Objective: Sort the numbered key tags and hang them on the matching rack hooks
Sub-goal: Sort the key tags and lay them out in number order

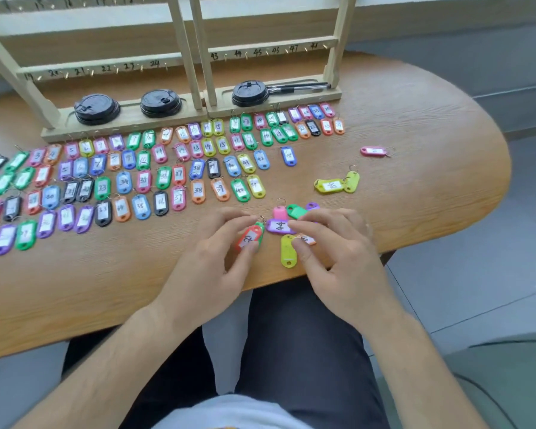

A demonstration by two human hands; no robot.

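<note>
Several coloured numbered key tags (143, 181) lie in rows across the wooden table (415, 119). Behind them stand two wooden racks (195, 72) with numbered hooks. Near the front edge is a small loose cluster: a red tag (248, 237), a purple tag (277, 226), a yellow-green tag (287, 250), a pink tag (279, 212) and a green tag (296, 211). My left hand (217, 258) pinches the red tag between thumb and fingers. My right hand (334, 252) has its fingertips on the purple tag and an orange tag (308, 240) under them.
Three black cup lids (96, 108) sit in the racks' base trays, with black pens (297, 87) beside the right one. Two yellow tags (338, 184) and a lone pink tag (373, 151) lie to the right. The table edge curves close to my lap.
</note>
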